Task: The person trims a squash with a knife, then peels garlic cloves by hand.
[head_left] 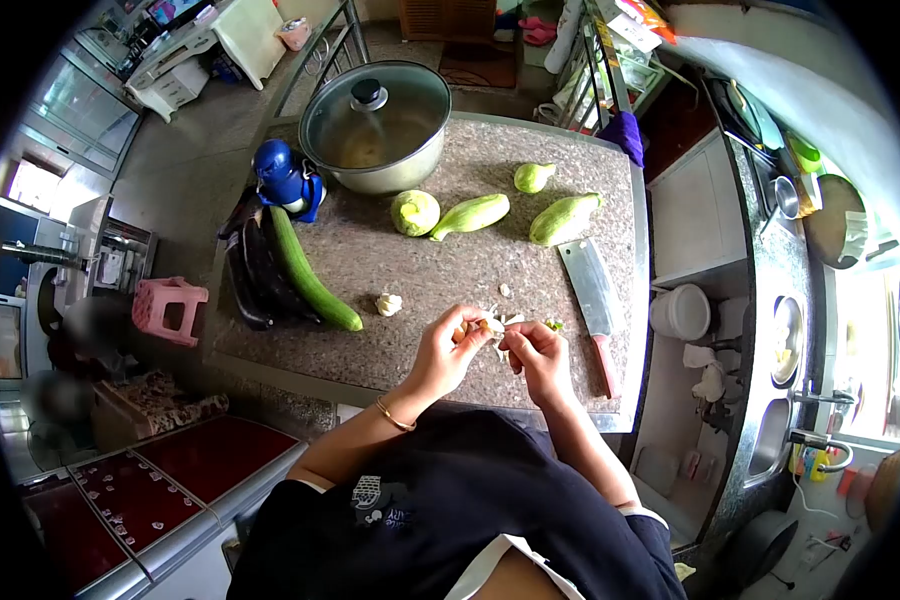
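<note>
My left hand and my right hand meet near the front edge of the stone-topped table. Both are closed in a pinch on a small pale piece of garlic between them. Bits of peel lie beneath the fingers. A garlic bulb sits to the left, and a loose clove lies just beyond my hands. To the right is a cleaver with a red handle. Pale green squashes lie farther back. At the left are a long green vegetable and dark eggplants.
A large lidded pot stands at the back left, beside a blue bottle. A pink stool is on the floor at the left. A counter with a sink runs along the right. A purple cloth hangs at the back right corner.
</note>
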### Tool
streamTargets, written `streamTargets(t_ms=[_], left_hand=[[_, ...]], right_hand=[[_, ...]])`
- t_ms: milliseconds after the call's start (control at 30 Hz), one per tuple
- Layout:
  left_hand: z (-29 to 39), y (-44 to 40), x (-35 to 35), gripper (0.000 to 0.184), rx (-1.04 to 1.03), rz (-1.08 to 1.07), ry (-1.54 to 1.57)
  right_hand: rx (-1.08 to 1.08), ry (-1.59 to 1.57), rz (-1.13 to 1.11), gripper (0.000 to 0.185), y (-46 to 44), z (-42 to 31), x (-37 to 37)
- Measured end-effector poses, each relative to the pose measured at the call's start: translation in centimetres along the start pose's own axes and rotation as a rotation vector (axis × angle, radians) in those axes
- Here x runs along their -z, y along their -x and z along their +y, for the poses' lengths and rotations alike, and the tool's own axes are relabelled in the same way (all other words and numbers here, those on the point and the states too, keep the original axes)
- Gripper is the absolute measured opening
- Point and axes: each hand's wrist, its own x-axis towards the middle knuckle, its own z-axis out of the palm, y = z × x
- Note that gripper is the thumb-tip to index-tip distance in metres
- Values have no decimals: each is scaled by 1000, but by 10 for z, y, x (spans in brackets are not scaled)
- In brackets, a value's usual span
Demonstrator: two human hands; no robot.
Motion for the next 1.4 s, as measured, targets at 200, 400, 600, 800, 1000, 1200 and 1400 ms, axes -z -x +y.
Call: streamTargets(t_ms=[200, 400, 600, 800, 1000, 1200, 1400], left_hand=[[3, 4, -4, 12, -19, -1, 87], [-5, 6, -11, 16, 386, -11, 831], [-5, 6, -6, 16, 403, -379, 1391], [2, 4, -1, 14, 519, -295, 1232], [3, 6, -5, 13, 489, -166, 914], [5, 10, -8, 12, 341, -70, 585], [0, 14, -10, 9, 32, -48, 166]], right_hand=[[26, 24, 41, 10, -4, 4, -1], [5, -137, 37, 8, -1, 1, -10], [-3, -67, 142, 9, -9, 19, -1], [106, 480, 205, 16, -9, 25, 18], [43, 171, 83, 13, 4, 9, 10], [36, -41, 34, 14, 7, 5, 1], [57, -227, 50, 11, 6, 2, -4]])
